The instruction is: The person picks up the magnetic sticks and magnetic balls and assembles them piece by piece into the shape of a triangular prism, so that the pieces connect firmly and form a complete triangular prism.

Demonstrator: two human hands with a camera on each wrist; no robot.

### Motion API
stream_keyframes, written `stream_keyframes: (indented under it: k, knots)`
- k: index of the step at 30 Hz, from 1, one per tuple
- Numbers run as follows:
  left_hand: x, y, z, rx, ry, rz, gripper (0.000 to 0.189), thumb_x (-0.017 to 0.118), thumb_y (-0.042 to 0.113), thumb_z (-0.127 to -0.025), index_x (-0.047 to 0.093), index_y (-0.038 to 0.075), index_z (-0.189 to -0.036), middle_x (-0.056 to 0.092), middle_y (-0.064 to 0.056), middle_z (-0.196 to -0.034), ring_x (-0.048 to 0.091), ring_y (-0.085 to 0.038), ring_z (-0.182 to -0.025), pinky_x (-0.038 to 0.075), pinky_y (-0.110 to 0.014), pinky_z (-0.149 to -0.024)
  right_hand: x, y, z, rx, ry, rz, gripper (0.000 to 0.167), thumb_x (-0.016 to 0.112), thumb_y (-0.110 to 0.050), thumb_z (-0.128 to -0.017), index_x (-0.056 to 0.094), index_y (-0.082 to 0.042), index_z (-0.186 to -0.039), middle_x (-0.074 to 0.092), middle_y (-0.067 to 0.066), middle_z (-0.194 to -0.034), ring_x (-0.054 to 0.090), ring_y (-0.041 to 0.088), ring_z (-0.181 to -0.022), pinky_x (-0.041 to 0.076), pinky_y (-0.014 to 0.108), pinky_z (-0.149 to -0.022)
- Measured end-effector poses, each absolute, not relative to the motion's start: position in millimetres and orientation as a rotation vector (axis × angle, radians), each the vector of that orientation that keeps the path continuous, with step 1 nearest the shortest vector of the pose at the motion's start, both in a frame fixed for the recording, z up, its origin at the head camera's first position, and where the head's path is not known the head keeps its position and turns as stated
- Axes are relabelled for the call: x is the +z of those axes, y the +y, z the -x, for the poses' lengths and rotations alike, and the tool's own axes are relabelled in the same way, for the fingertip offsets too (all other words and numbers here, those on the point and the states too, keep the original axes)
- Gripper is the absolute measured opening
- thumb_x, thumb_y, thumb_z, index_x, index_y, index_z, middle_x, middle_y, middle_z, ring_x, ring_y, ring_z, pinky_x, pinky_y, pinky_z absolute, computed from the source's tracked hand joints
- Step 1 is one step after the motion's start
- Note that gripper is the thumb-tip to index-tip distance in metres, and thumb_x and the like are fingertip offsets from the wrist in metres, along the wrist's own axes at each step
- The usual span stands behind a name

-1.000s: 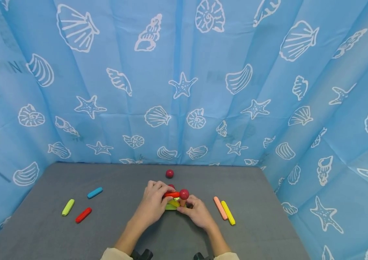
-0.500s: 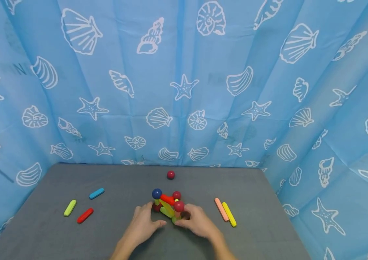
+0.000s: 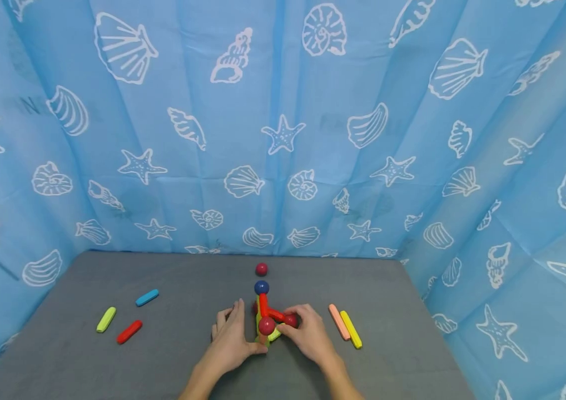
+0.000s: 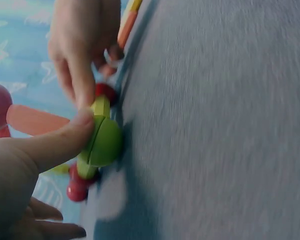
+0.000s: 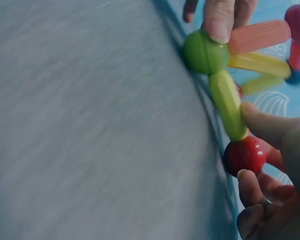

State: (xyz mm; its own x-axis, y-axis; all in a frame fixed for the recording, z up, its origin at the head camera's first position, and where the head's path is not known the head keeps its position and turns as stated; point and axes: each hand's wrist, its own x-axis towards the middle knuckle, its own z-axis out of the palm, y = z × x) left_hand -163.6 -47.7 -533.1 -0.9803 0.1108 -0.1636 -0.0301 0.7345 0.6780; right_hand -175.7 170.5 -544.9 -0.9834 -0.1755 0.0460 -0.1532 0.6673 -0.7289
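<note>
A toy structure of balls and sticks stands on the table between the two hands. A blue ball (image 3: 261,287) tops its far corner, a dark red ball (image 3: 266,325) its near corner, with a red stick (image 3: 263,305) joining them. My left hand (image 3: 233,341) lies along the structure's left side, its fingers extended and its thumb touching the low green ball (image 4: 107,141). On the right, my right hand (image 3: 310,333) grips around a low red ball (image 5: 246,156), its thumb against the light green stick (image 5: 227,105). A salmon stick (image 5: 260,37) rises from the green ball.
A loose dark red ball (image 3: 261,269) lies behind the structure. To the left lie a blue stick (image 3: 147,298), a light green stick (image 3: 106,320) and a red stick (image 3: 129,331). Salmon (image 3: 339,321) and yellow (image 3: 351,329) sticks lie side by side at the right.
The structure has turned, its blue ball swinging from the left to the far side. My left hand has shifted right, its thumb now at the near corner; my right hand has moved to the right-hand ball.
</note>
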Motion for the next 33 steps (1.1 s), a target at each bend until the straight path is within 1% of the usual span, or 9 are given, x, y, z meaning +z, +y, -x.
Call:
stream_keyframes:
  k: [4,9,13,16,20,25,28,31,33]
  knots:
    - [-534.9,-57.3,167.4,1.045,2.842,-0.08,0.092,0.092,0.046,-0.071,0.055,0.008,-0.145,0.053,-0.016,-0.15,0.038,-0.038,-0.131,0.036,-0.061,-0.1,-546.0,176.9,167.4,-1.214,2.868,0.22,0.036,0.083,-0.043,-0.084,0.072,-0.016,-0.106,0.065,-0.003,-0.096,0.053,0.007,-0.078,0.044,0.02,-0.066]
    - [-540.5,-63.3,176.4,1.036,2.996,-0.029,0.046,0.085,0.038,-0.082,0.073,0.015,-0.12,0.066,-0.004,-0.111,0.045,-0.027,-0.104,0.039,-0.045,-0.083,-545.7,183.1,164.7,-1.37,2.749,0.238,0.028,0.076,-0.043,-0.09,0.074,-0.016,-0.094,0.07,-0.004,-0.081,0.053,0.002,-0.063,0.045,0.02,-0.056]
    - [-543.1,-58.0,183.8,1.033,3.106,-0.014,0.024,0.082,0.03,-0.087,0.078,0.016,-0.106,0.067,0.002,-0.092,0.048,-0.022,-0.092,0.04,-0.039,-0.076,-547.5,180.2,176.1,-1.448,2.79,0.141,0.031,0.076,-0.04,-0.091,0.07,-0.015,-0.108,0.068,0.001,-0.096,0.055,0.006,-0.069,0.047,0.02,-0.06]
    - [-543.1,-56.2,185.2,1.064,3.112,-0.025,0.023,0.081,0.026,-0.088,0.078,0.015,-0.107,0.07,0.001,-0.096,0.051,-0.022,-0.094,0.043,-0.04,-0.079,-550.1,177.8,186.3,-1.422,2.828,0.188,0.033,0.076,-0.037,-0.092,0.068,-0.017,-0.117,0.067,0.003,-0.11,0.058,0.01,-0.082,0.05,0.023,-0.071]
    - [-537.9,-78.1,186.2,1.1,3.108,-0.021,0.025,0.078,0.023,-0.091,0.076,0.013,-0.114,0.073,-0.005,-0.109,0.054,-0.026,-0.102,0.046,-0.045,-0.086,-555.4,177.8,194.3,-1.379,2.786,0.312,0.024,0.072,-0.037,-0.095,0.072,-0.022,-0.113,0.071,0.002,-0.114,0.059,0.013,-0.093,0.049,0.027,-0.079]
    - [-525.5,-151.1,194.0,1.073,3.169,0.073,0.032,0.07,0.015,-0.096,0.069,0.006,-0.127,0.067,-0.022,-0.125,0.053,-0.042,-0.114,0.042,-0.055,-0.092,-561.0,180.2,198.8,-1.41,2.734,0.269,0.029,0.072,-0.041,-0.094,0.073,-0.022,-0.117,0.071,0.001,-0.112,0.056,0.013,-0.087,0.045,0.024,-0.075]
    - [-522.1,-194.4,199.1,1.044,3.125,0.244,0.038,0.063,0.011,-0.099,0.061,0.003,-0.136,0.055,-0.031,-0.138,0.043,-0.051,-0.124,0.036,-0.061,-0.096,-562.1,181.9,199.7,-1.419,2.725,0.252,0.031,0.072,-0.042,-0.094,0.072,-0.022,-0.118,0.071,0.002,-0.113,0.055,0.013,-0.086,0.045,0.023,-0.074]
    - [-523.3,-223.0,203.9,1.013,3.035,0.417,0.043,0.058,0.009,-0.101,0.053,0.002,-0.143,0.045,-0.035,-0.144,0.035,-0.057,-0.128,0.034,-0.065,-0.098,-562.1,182.7,199.6,-1.428,2.712,0.241,0.029,0.072,-0.042,-0.094,0.072,-0.024,-0.118,0.07,0.001,-0.115,0.056,0.013,-0.087,0.046,0.024,-0.075]
    - [-525.9,-234.6,206.3,0.99,2.982,0.488,0.045,0.055,0.008,-0.101,0.05,0.003,-0.145,0.043,-0.036,-0.145,0.032,-0.059,-0.126,0.035,-0.066,-0.095,-562.1,182.3,199.5,-1.438,2.696,0.23,0.028,0.071,-0.042,-0.095,0.072,-0.026,-0.117,0.07,0.0,-0.118,0.056,0.013,-0.088,0.046,0.023,-0.076]
